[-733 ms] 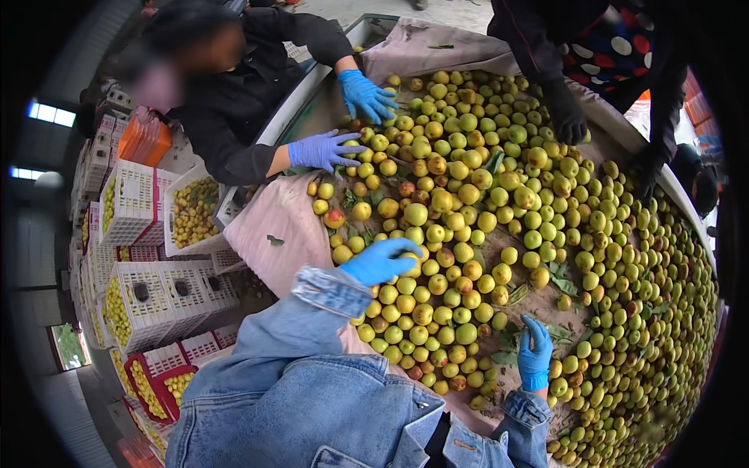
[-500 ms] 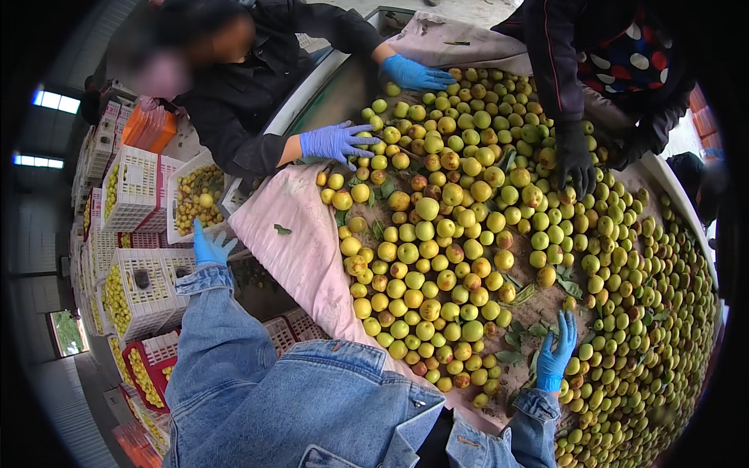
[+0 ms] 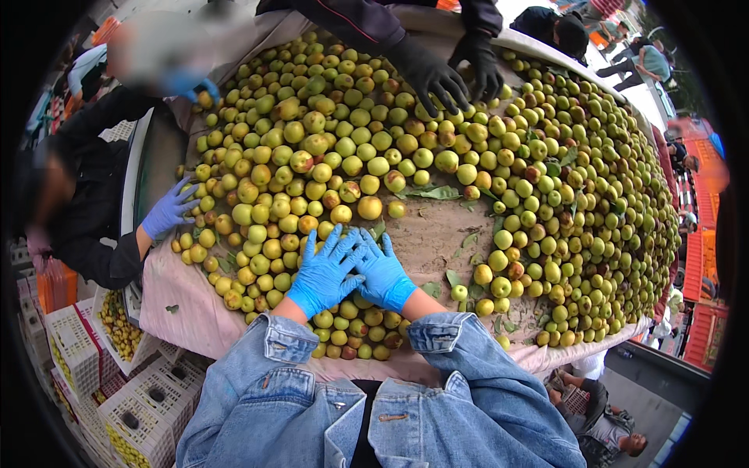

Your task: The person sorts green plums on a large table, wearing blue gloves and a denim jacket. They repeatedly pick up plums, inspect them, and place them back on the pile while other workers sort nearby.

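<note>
Small round yellow-green fruits (image 3: 370,207) with reddish-brown patches, which look like jujubes, are heaped across a broad cloth-covered surface. My left hand (image 3: 324,271), in a blue glove, lies palm down on the near part of the heap with its fingers stretched forward. Right beside it, my right hand (image 3: 384,273), also blue-gloved, rests flat, its fingers overlapping those of the left. Neither hand grips a fruit; the fruits under the palms are partly hidden. A bare brown strip with a few loose leaves (image 3: 437,192) lies right of my hands.
A co-worker's dark-gloved hands (image 3: 437,74) work at the far side. At the left, another's purple-gloved hand (image 3: 169,209) touches the fruit edge. White crates (image 3: 148,413) stand lower left, and pink cloth (image 3: 187,296) drapes the near edge. Red crates (image 3: 706,265) are stacked at far right.
My view has turned to the right. My left hand has come from beside the crates onto the fruits, and my right hand has moved in to meet it. The dark-gloved hands have drawn together.
</note>
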Available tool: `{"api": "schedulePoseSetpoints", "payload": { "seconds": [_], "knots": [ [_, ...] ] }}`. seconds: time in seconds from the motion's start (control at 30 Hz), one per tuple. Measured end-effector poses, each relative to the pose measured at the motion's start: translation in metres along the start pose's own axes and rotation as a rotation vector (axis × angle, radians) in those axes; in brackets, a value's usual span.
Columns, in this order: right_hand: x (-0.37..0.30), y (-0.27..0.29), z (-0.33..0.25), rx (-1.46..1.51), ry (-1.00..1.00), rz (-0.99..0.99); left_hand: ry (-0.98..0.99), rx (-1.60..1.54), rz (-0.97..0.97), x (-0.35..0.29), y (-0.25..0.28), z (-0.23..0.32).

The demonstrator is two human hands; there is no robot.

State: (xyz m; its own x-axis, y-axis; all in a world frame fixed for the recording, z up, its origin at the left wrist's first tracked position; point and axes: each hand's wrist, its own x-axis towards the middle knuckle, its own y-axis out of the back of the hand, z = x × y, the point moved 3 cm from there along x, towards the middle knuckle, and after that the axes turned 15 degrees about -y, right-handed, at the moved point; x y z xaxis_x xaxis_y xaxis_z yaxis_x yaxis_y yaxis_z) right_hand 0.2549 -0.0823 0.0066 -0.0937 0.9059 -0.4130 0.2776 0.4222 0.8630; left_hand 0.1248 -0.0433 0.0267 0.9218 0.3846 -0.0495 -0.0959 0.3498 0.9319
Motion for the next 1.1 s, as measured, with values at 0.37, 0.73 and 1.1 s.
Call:
{"api": "schedulePoseSetpoints", "payload": {
  "seconds": [0.37,0.73,1.1],
  "knots": [
    [-0.076,0.12,0.253,-0.198,-1.018,0.579,0.342,0.298,-0.193,-0.036,0.025,-0.093],
    [-0.042,0.062,0.098,0.031,-0.234,0.434,-0.116,0.021,0.019,0.04,0.012,0.027],
    [-0.184,0.057,0.264,-0.19,-0.771,0.654,0.084,0.24,-0.051,-0.019,-0.006,-0.029]
  ]
}}
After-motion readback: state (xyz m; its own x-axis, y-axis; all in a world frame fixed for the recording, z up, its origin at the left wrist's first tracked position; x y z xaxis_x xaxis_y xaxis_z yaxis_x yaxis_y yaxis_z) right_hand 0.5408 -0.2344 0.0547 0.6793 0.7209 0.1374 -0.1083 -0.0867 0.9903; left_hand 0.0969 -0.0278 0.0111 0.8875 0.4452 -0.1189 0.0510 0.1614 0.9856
